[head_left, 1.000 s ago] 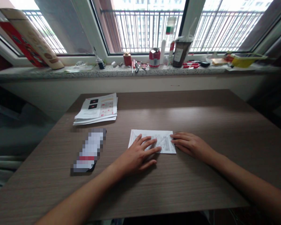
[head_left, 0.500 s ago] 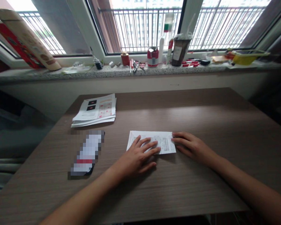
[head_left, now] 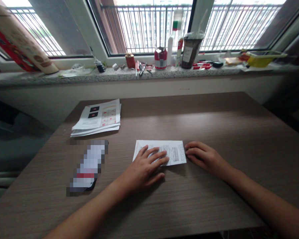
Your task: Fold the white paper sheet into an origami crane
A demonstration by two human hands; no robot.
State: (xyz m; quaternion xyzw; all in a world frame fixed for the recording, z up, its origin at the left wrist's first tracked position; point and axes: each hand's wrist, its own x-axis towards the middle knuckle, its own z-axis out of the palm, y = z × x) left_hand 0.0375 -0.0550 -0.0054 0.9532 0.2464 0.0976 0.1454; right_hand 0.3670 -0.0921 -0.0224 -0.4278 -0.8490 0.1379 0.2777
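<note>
A printed sheet of paper (head_left: 175, 153), apparently folded, lies on the desk in front of me. My left hand (head_left: 147, 166) rests over its left and middle part, fingers spread flat and palm down, covering some of the print. Just off the paper's right edge is my right hand (head_left: 201, 155), its fingers loosely bent and pointing left, with nothing seen in them. The undersides of both hands are hidden.
A stack of printed sheets (head_left: 99, 118) lies at the desk's back left, with a phone-like device (head_left: 88, 166), its screen blurred, nearer me. The windowsill (head_left: 72, 78) holds a drink can (head_left: 160, 59), a plastic cup (head_left: 189, 51), bottles and a yellow basket (head_left: 260, 59).
My right hand has drawn back slightly to the right, off the paper's edge, and its fingers have bent a little. My left hand stays on the paper. The view has shifted slightly.
</note>
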